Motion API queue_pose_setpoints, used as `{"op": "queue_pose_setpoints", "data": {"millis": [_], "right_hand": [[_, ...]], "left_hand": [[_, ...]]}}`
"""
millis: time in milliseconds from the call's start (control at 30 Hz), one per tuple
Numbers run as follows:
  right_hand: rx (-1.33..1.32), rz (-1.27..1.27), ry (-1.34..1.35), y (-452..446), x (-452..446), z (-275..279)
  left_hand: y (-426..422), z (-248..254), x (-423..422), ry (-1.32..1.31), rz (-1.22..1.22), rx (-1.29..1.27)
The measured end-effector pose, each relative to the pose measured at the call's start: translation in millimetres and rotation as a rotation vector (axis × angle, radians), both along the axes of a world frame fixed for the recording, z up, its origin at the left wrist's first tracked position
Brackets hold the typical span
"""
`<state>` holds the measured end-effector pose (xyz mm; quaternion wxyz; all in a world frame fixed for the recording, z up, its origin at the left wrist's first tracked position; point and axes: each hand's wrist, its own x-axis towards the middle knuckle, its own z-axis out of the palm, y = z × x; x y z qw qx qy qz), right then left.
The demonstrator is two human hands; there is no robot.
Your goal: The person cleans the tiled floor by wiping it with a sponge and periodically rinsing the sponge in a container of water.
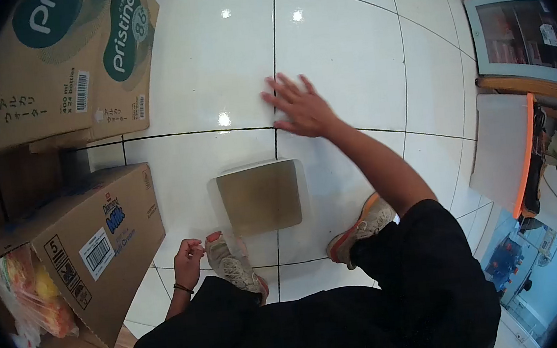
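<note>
My right hand [302, 109] is stretched forward, palm down, fingers spread over the white tiled floor [341, 54]. It holds nothing; whether it touches the tiles I cannot tell. Between my feet sits a clear, round-cornered plastic container [304, 198] with a flat brown surface [261, 199] inside its rim; what that brown layer is cannot be made out. My left hand [187, 258], with dark bands at the wrist, hangs beside my left shoe [230, 262]. Its fingers are loosely bent and apart, with nothing visible in them.
Large Pristine cartons [95, 114] stand at upper left. Below them, an open milk carton [106, 234] has a plastic bag of colourful items [45, 294] in it. My right shoe [364, 229] is right of the container. Along the right stand an orange-edged white bin [504, 152] and a glass-fronted cabinet [520, 36].
</note>
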<state>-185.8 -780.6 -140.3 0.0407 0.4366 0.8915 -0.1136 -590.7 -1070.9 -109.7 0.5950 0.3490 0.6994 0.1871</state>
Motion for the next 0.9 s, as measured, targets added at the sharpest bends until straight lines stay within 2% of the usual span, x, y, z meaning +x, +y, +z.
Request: {"op": "queue_pose_setpoints", "data": {"millis": [167,300,467,567,667,733,767,800,867,900], "right_hand": [[0.055,-0.069,-0.205,-4,105,18],[0.119,-0.266,-0.045,-9,124,32],[0.019,-0.125,-0.247,3,154,120],[0.055,-0.199,-0.306,-4,170,120],[-0.007,-0.358,-0.216,-20,160,82],[-0.071,-0.404,-0.139,-33,146,58],[-0.096,-0.410,-0.114,-39,139,49],[-0.131,-0.420,-0.103,-41,131,48],[-0.128,-0.509,-0.081,-44,124,35],[-0.124,-0.544,-0.071,-43,124,30]], "left_hand": [[2,1,2,0.024,-0.009,-0.020],[12,2,0,0.061,-0.052,0.022],[16,25,-7,0.091,0.116,-0.012],[10,31,-7,0.132,0.161,-0.035],[4,52,-3,0.181,0.068,0.033],[1,78,-19,0.265,-0.082,0.040],[7,107,-22,0.224,-0.103,0.054],[16,139,-29,0.241,-0.112,-0.012],[43,225,-11,0.455,-0.135,-0.030],[53,266,4,0.453,-0.140,0.064]]}}
